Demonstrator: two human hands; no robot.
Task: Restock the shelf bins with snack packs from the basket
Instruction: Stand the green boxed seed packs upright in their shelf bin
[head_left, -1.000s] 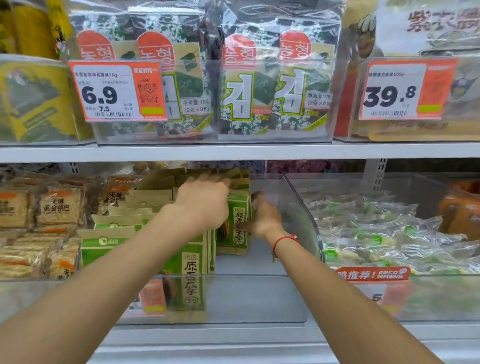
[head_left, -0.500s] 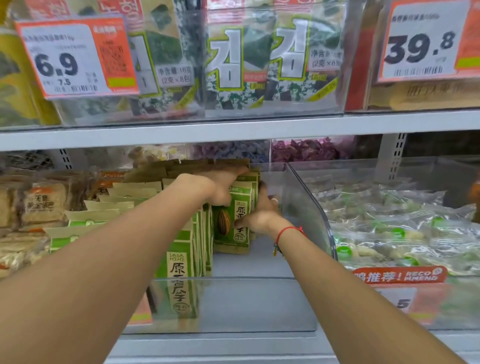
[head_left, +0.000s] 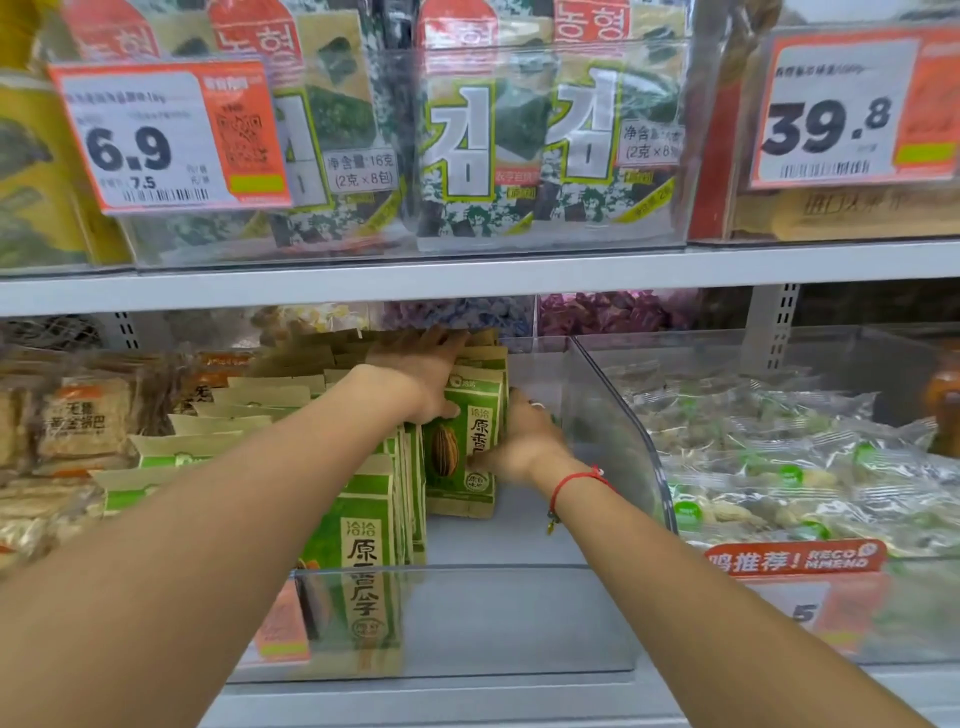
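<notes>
Inside the clear bin (head_left: 597, 395), both hands, left hand (head_left: 415, 374) and right hand (head_left: 519, 441), grip upright green seed packs (head_left: 462, 441).

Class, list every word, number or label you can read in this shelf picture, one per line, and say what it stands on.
"6.9" and "7.5": left price tag.
"39.8": right price tag.
"김", "(2克×8包)": seaweed packs.
"洽洽", "原香": green seed pack between the left hand and the right hand.
"RECOMMEND": red bin sign.
"5": tag under that sign.
Barcodes, small print: unreadable.
</notes>
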